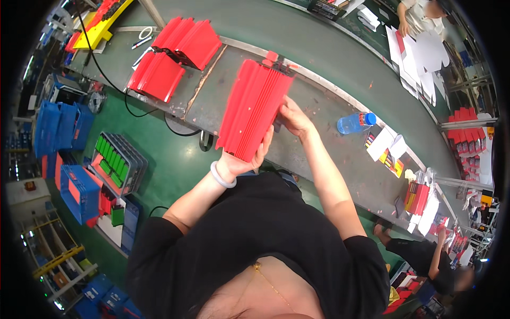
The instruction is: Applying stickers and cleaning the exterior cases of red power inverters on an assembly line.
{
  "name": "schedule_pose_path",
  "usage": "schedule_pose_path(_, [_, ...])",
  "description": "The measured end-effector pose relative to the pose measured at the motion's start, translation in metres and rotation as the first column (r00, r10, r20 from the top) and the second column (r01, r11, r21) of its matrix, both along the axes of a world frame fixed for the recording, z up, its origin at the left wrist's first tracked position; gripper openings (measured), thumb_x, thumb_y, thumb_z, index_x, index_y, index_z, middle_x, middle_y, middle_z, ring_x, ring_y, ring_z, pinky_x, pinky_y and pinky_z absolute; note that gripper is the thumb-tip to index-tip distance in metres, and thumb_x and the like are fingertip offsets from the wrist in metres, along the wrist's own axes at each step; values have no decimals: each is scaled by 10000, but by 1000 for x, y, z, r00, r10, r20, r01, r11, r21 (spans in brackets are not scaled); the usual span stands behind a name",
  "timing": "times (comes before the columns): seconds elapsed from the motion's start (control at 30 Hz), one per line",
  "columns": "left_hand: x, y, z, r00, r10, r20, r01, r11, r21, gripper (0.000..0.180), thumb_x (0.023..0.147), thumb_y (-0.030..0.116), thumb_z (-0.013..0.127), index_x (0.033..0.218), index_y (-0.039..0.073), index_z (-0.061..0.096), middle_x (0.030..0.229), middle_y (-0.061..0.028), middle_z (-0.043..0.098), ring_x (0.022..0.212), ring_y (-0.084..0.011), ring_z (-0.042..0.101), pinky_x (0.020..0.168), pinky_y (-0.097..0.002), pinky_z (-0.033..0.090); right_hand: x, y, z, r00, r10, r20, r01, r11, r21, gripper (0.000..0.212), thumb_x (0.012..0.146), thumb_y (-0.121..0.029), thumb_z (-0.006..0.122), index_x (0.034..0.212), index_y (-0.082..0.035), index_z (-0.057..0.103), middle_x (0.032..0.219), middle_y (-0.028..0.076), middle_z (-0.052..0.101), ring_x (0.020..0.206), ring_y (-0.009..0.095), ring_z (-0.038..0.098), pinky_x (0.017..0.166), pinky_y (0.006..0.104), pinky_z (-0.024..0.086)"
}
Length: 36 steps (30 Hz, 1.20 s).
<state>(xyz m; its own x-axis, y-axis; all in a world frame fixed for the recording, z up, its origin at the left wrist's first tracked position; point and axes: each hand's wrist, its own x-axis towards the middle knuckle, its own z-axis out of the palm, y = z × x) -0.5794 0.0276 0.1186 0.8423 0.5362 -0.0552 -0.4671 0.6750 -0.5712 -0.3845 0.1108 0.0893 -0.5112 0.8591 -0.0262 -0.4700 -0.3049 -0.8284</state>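
Bottle point(351, 124) right of held housing point(254, 111)

Held casing point(254, 109): red, striped lengthwise by ridges, as I view it remotely.
Grouped casings point(197, 47): red to match, with black edging on my feed.
Bottle point(350, 124): translucent blue; its cap point(370, 118), deeper blue.
Worktop point(329, 165): grey-green, which I see flecked with spots.
Wristband point(223, 184): whitish.
Shirt point(281, 223): plain black.
Floor point(170, 178): green.

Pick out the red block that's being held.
The ribbed red block at picture centre, in the left hand; the upper-left red blocks rest on the bench.
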Motion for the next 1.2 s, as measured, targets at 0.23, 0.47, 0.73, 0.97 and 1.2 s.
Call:
schedule_pose_path(0.23, [9,-16,-1,973,-135,187,165,975,-149,552,858,296,609,1320,38,455,1255,-92,550,1125,-234,570,902,-362,501,5,-6,-6,995,51,-86,-49,999,21,877,654,-436,835,1325,-25,449,1291,71,537,1197,193,490,1008,352,383])
schedule_pose_path(0.47, [-5,-2,17,958,-272,-90,286,916,281,620,886,330,585,1337,-43,380,1234,-145,559,1092,-269,586,890,-360,505,-2,-16,1,967,-103,-232,74,989,-130,933,660,-430,834,1369,-35,373,1293,96,525,1174,230,525,983,380,441])
schedule_pose_path(0.73, [-60,14,23,209,735,-645,347,561,752,483,879,140,587,1318,-13,456,1260,-96,555,1175,-156,513,950,-321,437,-5,-32,-5,952,-227,-206,187,962,-198,825,701,-469,790,1331,-59,450,1315,93,530,1197,243,517,1012,431,430])
schedule_pose_path(0.97, [-9,-14,28,-160,931,-327,281,361,890,776,636,50,837,1300,-11,441,1237,-98,551,1139,-187,526,986,-356,426,-32,-54,-17,943,-301,-144,248,921,-302,869,726,-536,732,1382,-83,386,1376,74,470,1264,242,446,1059,433,373])
schedule_pose_path(1.2, [-39,-3,35,38,836,-547,174,534,828,717,704,22,781,1313,-9,404,1226,-83,546,1124,-163,532,974,-336,441,19,-61,-8,890,54,453,32,983,-181,553,871,-265,661,1322,-30,444,1315,68,500,1212,197,465,1030,344,355])
